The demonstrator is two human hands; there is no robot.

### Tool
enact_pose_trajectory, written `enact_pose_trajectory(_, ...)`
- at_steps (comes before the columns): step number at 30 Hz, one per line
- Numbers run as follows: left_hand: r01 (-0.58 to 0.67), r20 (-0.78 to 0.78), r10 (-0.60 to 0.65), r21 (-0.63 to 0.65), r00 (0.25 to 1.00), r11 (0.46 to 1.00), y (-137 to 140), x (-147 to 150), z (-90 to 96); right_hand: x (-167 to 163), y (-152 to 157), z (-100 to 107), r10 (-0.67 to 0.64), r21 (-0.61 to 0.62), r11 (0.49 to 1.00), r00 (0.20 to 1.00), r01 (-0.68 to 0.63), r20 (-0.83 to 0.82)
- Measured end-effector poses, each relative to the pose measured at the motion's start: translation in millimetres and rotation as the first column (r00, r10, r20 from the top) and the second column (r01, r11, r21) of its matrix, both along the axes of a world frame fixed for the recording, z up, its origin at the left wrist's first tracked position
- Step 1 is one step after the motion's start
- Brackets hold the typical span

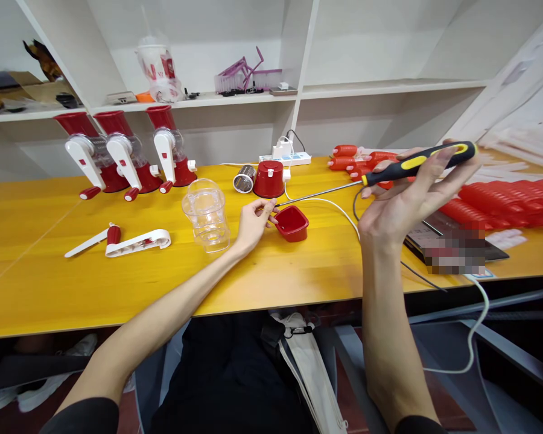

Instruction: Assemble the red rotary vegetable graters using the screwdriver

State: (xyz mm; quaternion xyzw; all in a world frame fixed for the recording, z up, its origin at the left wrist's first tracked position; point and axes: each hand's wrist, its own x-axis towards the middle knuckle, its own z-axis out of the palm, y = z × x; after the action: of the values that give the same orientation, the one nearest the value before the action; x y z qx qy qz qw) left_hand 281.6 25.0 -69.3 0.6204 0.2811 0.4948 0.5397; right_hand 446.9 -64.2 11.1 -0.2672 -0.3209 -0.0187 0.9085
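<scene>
Head view: the right hand grasps the screwdriver by its handle, shaft slanting down to the left hand, whose fingertips pinch around its tip; just beside those fingertips sits the red cup, opening upward.

screwdriver handle: black-yellow | cup: red | table: yellow | shelf: white
</scene>
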Motion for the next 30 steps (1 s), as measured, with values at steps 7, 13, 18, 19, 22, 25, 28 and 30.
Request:
enact_pose_trajectory(7,-0.019,-0.024,0.021,0.096,0.999,0.995,3.7,-2.1,0.8,3.2,0.6,1.1,0.068,0.048,0.997,0.998,-0.068,0.004)
enact_pose_trajectory(13,-0.018,-0.012,0.02,0.101,1.0,0.995,3.2,-4.1,4.2,19.7,4.0,-1.9,0.021,0.034,0.999,0.974,-0.014,-0.227)
enact_pose_trajectory(18,-0.045,0.001,0.046,0.108,0.999,0.993,6.9,-6.4,0.1,27.9,-0.1,1.6,0.011,0.06,0.998,0.94,0.01,-0.34)
enact_pose_trajectory(19,-0.054,-0.009,0.056,0.122,0.998,0.991,8.2,-6.5,-2.3,28.0,-1.8,2.5,0.03,0.052,0.999,0.939,-0.013,-0.342)
enact_pose_trajectory(22,-0.049,-0.059,0.06,0.176,0.996,0.983,12.4,-6.3,-10.3,26.0,-8.0,5.9,0.108,0.036,0.994,0.909,-0.103,-0.401)
enact_pose_trajectory(25,-0.024,-0.122,0.051,0.214,0.991,0.977,14.1,-6.0,-15.0,21.4,-14.8,11.4,0.173,0.048,0.984,0.875,-0.17,-0.452)
enact_pose_trajectory(28,-0.032,-0.179,0.083,0.27,0.98,0.962,9.7,-7.0,-12.9,16.0,-20.8,18.3,0.237,0.075,0.971,0.876,-0.227,-0.421)
enact_pose_trajectory(30,-0.073,-0.192,0.149,0.354,0.97,0.932,3.6,-8.8,-8.6,12.9,-23.9,22.6,0.269,0.099,0.963,0.873,-0.251,-0.406)
